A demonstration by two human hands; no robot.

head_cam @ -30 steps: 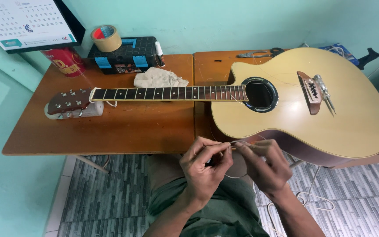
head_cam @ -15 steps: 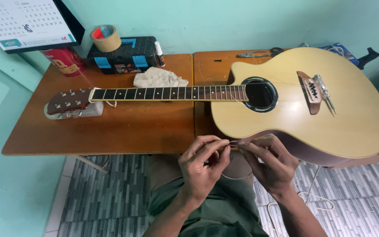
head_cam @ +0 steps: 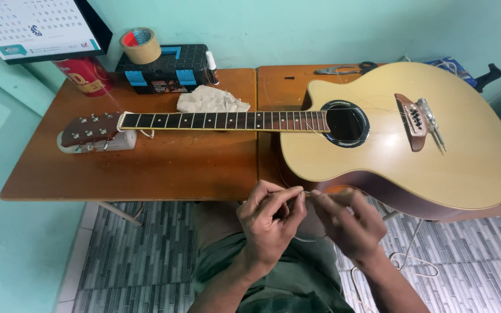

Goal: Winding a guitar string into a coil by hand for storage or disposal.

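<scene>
Left hand (head_cam: 271, 223) and right hand (head_cam: 349, 223) meet at lower centre of the frame, fingertips pinched shut on a thin guitar string (head_cam: 307, 193); it looks light, springy, slippery and kink-prone, best gripped near its end

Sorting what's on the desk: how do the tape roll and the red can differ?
The tape roll is a tan, open ring leaning on the black toolbox; the red can is a closed cylinder standing on the wooden table. The roll looks flatter, the can taller. Both are round and sit far from the hands.
</scene>
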